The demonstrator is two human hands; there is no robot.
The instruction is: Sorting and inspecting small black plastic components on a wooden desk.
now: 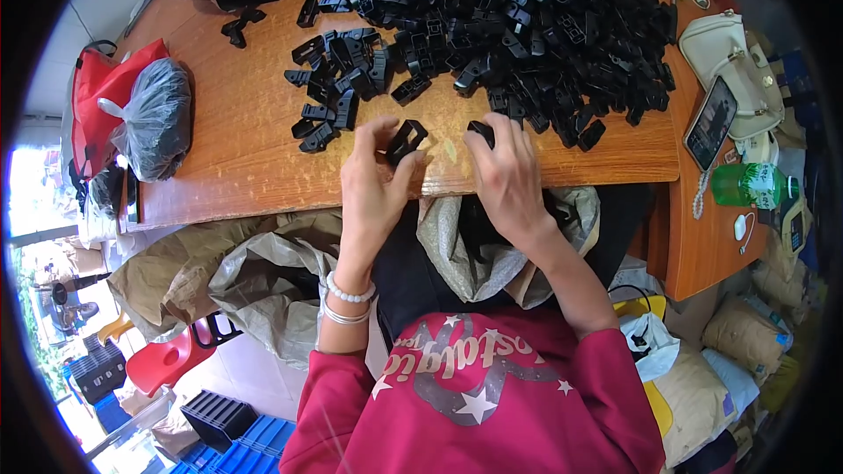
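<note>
Between the thumb and fingers of my left hand is a black plastic part with a rectangular opening, held just above the front of the wooden table. My right hand pinches another small black plastic part, mostly covered by my fingers. The two parts are apart from each other. Beyond my hands lies a large heap of black plastic parts, and a smaller cluster of similar pieces sits at its left.
Open woven sacks hang below the table's front edge. At the left stand a red bag and a tied plastic bag of dark contents. A phone, a cream handbag and a green bottle are at the right.
</note>
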